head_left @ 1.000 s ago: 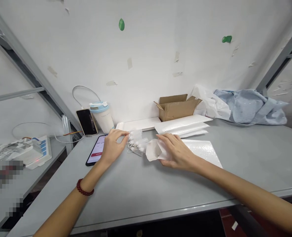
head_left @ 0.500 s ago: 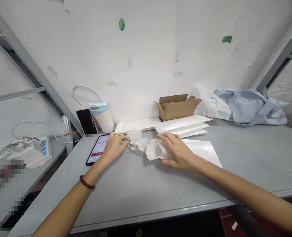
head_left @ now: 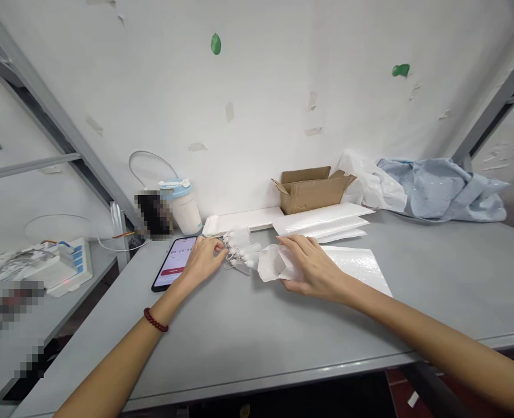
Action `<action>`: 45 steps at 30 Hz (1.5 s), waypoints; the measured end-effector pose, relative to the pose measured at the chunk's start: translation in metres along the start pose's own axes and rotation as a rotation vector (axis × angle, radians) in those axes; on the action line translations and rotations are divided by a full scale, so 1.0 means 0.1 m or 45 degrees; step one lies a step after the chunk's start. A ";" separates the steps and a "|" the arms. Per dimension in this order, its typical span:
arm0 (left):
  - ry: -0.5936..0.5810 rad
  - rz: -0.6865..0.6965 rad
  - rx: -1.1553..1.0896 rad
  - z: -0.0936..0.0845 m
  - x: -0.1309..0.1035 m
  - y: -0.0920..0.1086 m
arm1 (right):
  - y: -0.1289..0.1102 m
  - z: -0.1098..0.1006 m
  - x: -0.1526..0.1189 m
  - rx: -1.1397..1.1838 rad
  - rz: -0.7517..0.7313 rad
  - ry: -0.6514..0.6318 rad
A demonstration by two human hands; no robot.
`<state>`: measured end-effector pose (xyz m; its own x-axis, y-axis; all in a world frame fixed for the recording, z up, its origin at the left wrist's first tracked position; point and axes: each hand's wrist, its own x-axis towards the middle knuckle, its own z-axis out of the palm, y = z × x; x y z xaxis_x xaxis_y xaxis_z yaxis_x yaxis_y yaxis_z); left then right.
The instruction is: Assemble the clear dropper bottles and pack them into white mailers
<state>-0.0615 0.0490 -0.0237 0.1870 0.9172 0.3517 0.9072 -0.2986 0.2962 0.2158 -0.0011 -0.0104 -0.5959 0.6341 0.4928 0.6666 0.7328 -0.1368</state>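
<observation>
My left hand (head_left: 203, 259) is at the left edge of a small pile of translucent white pieces with thin cords and white beads (head_left: 241, 247). Its fingers are curled together, and whatever they pinch is too small to make out. On the pile's right side, my right hand (head_left: 311, 268) is closed around a thin white pouch (head_left: 271, 263), whose open mouth faces left toward the pile. Under and behind that hand lies a flat glossy white bubble mailer (head_left: 361, 267), partly covered by it.
Left of the pile lies a phone showing a timer (head_left: 174, 267). Behind it stand a blue-lidded cup (head_left: 185, 209) and a blurred-out device. Farther back are a long white box (head_left: 248, 219), stacked bubble mailers (head_left: 318, 220), an open cardboard box (head_left: 311, 194) and a light blue bag (head_left: 440, 188).
My left hand has shifted very slightly right, and its fingers have drawn in closer at the pile's edge. My right hand and the pouch look the same.
</observation>
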 end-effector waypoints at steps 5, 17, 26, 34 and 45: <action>0.018 0.117 -0.020 0.01 0.01 -0.01 | 0.00 0.00 0.00 -0.018 0.008 0.005; 0.288 0.129 -0.255 -0.31 0.00 0.14 | 0.02 0.01 0.00 -0.023 0.032 -0.011; 0.080 0.463 -0.595 -0.40 -0.15 0.44 | 0.04 0.03 0.00 -0.011 0.047 -0.012; -0.031 0.482 -0.535 -0.04 -0.32 0.69 | -0.02 0.10 -0.03 0.115 0.004 -0.099; -0.021 0.638 -0.337 0.06 -0.42 0.76 | -0.06 0.12 -0.03 0.205 -0.011 -0.173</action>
<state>0.0016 -0.0102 -0.0214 0.5784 0.6497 0.4933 0.5808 -0.7526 0.3102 0.2082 -0.0046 -0.0215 -0.6636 0.6468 0.3759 0.5872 0.7617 -0.2740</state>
